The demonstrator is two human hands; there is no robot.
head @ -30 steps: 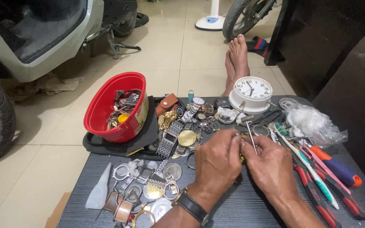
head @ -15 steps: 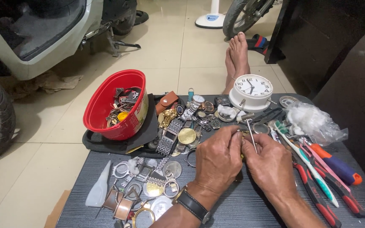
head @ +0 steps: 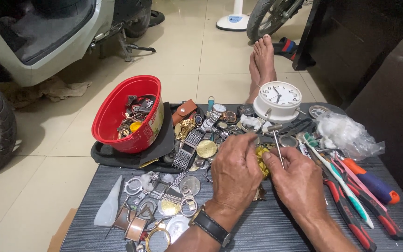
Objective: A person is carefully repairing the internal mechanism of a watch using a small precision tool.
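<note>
2 bare hands met over a gold-coloured watch band [head: 260, 158] at the middle of a dark ribbed table [head: 276, 231], just in front of 1 white alarm clock [head: 278, 100] that stood at the table's far edge. The left hand [head: 235, 173], a dark watch strapped on its wrist, was curled over the band with fingertips pinching it; the right hand [head: 297, 179] gripped the band's other side and held 1 thin metal tool [head: 278, 147] upright. The band looked yellow, linked and bunched, mostly hidden by the fingers. Left of the clock, 1 red plastic bowl [head: 117, 114] tilted on a black cloth and held a jumble of small watch parts. Between bowl and clock lay many loose watches, cases and bracelets, too many to count. Right of the clock sat 1 clear plastic bag [head: 346, 135], with 1 toothbrush [head: 336, 179] and several red-handled tools nearer the person.
</note>
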